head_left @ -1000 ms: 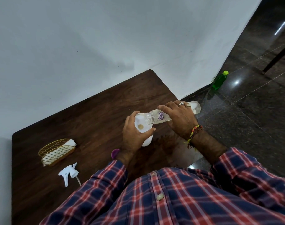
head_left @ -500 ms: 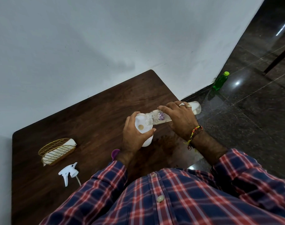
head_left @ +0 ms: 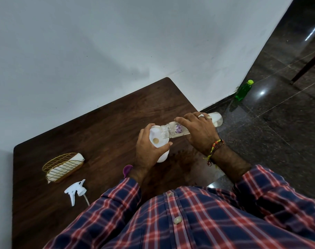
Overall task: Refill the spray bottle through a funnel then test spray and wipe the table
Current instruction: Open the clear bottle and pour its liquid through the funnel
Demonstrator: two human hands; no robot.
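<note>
Centre of the head view: the left hand (head_left: 149,150) grips a white spray bottle (head_left: 163,156) standing on the dark wooden table (head_left: 108,126), with a white funnel (head_left: 157,138) seated in its neck. The right hand (head_left: 199,131) is wrapped round a clear bottle (head_left: 172,130), tipped nearly level, its open mouth over the funnel. Lower left: the detached white spray head (head_left: 75,191) lies on the table, just below a gold wire basket (head_left: 63,167) holding a white cloth (head_left: 79,157). Upper right: a green bottle (head_left: 243,89) stands on the floor by the wall.
</note>
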